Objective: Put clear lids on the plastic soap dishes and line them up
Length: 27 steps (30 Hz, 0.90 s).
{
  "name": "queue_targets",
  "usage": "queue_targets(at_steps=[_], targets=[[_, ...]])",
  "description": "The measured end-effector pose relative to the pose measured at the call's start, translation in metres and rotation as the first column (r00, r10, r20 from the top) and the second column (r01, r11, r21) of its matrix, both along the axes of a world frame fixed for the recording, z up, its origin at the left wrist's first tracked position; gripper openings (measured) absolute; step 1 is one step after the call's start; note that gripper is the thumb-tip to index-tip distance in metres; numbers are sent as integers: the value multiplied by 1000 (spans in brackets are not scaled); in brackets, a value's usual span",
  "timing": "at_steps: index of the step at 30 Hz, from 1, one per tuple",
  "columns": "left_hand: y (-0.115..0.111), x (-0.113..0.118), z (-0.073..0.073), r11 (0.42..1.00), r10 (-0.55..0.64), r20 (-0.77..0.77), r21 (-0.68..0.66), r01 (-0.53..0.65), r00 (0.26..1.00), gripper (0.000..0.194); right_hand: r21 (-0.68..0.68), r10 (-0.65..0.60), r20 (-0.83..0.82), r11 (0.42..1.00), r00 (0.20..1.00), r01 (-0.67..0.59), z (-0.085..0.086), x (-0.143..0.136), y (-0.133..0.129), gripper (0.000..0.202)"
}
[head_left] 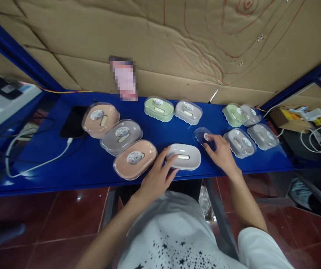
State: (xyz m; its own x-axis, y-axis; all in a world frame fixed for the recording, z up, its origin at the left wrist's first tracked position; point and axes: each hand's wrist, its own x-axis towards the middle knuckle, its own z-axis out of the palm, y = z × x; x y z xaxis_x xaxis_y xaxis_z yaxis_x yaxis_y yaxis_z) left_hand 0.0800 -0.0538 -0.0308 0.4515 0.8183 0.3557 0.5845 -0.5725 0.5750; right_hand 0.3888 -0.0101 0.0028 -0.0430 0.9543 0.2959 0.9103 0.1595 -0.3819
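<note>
On the blue table an uncovered pale grey oval dish [190, 161] lies near the front edge, a cream strip at its centre. My left hand [159, 172] rests at the dish's left end, fingers apart and touching its rim. To the right of the dish, my right hand [220, 151] has thumb and fingertips at a clear plastic lid [199, 135] with a round white label. The lid lies on the table behind the dish. Left of my left hand is a peach dish [124, 166] under a clear lid.
Covered dishes stand around: a grey one [111, 142] and a peach one [93, 125] at left, a green one [152, 108] at the back, several at right. A black phone [72, 123] with a white cable [48, 167] lies at left. Cardboard [79, 37] stands behind.
</note>
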Motion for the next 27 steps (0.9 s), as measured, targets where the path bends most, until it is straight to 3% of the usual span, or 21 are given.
queue_targets(at_steps=[4, 7, 10, 12, 16, 21, 27], targets=[[1, 0, 1, 1000, -3, 9, -12, 3, 1000, 45, -22, -12, 85, 1000, 996, 14, -10, -7, 6, 54], [1, 0, 3, 998, 4, 39, -57, -2, 999, 53, 5, 24, -24, 1000, 999, -24, -6, -6, 7, 51], [0, -1, 3, 995, 14, 78, -97, -7, 997, 64, 54, 191, -190, 981, 963, -184, 8, -10, -9, 47], [-1, -2, 0, 995, 19, 99, -95, -10, 995, 70, 37, 340, -203, 940, 918, -340, 16, -20, -25, 52], [0, -2, -5, 998, 8, 117, -69, 0, 993, 80, 18, 517, -24, 856, 856, -516, 16, -44, -50, 61], [2, -3, -6, 997, -8, 77, -72, 14, 997, 75, 83, 516, 183, 840, 837, -536, 1, -55, -53, 71], [1, -2, -5, 999, -9, 76, -52, 13, 997, 69, 97, 505, 263, 834, 822, -544, -11, -52, -55, 82]])
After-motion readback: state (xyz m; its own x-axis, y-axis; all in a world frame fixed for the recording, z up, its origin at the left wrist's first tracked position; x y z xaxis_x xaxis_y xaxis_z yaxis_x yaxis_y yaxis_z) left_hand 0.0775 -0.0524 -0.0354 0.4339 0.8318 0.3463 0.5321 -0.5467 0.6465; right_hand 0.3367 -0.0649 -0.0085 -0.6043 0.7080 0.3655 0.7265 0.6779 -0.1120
